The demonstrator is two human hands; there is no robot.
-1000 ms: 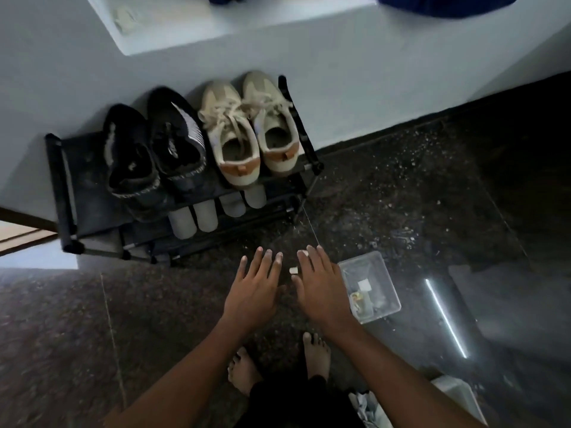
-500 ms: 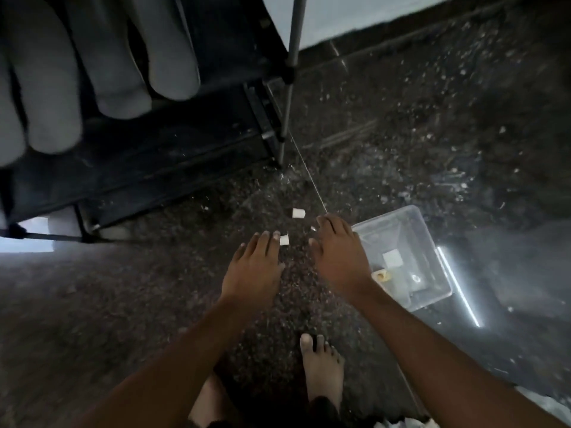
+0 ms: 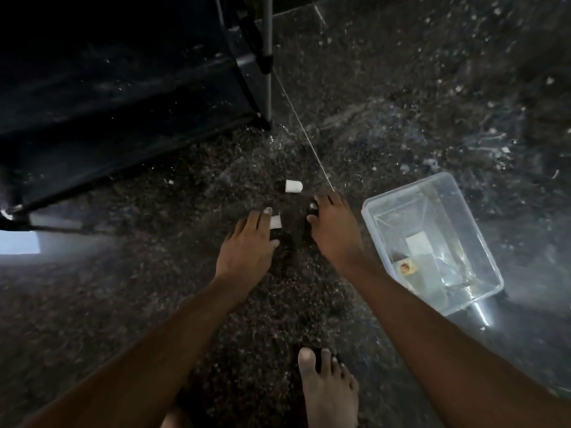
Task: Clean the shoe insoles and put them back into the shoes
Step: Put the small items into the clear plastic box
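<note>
A person bends low over a dark speckled floor (image 3: 401,103) beside a shoe rack (image 3: 123,88), both arms reaching down. The left grip (image 3: 247,248) lies knuckles up, its fingers stretched to a small white piece (image 3: 276,223) that touches the forefinger's side; whether the thumb pinches it cannot be told. The right grip (image 3: 335,231), close alongside, has its fingers bent down to the floor, and in the dim light it cannot be told whether they hold anything. A second white piece (image 3: 293,186) lies just beyond both grips, between them and the rack's foot. A clear plastic tub (image 3: 404,189) sits just outside the right grip, apparently set there so that whatever is picked up can be dropped in without a stretch; a few pale bits lie in it. One bare foot (image 3: 327,393) is planted behind the grips, under the arms. Neither shoes nor insoles show from here: the rack's lower shelf, ahead of the left grip and to its outer side, is in deep shadow. By the look of it, the cleaning of the insoles is not yet in hand, and loose bits are being gathered first.
</note>
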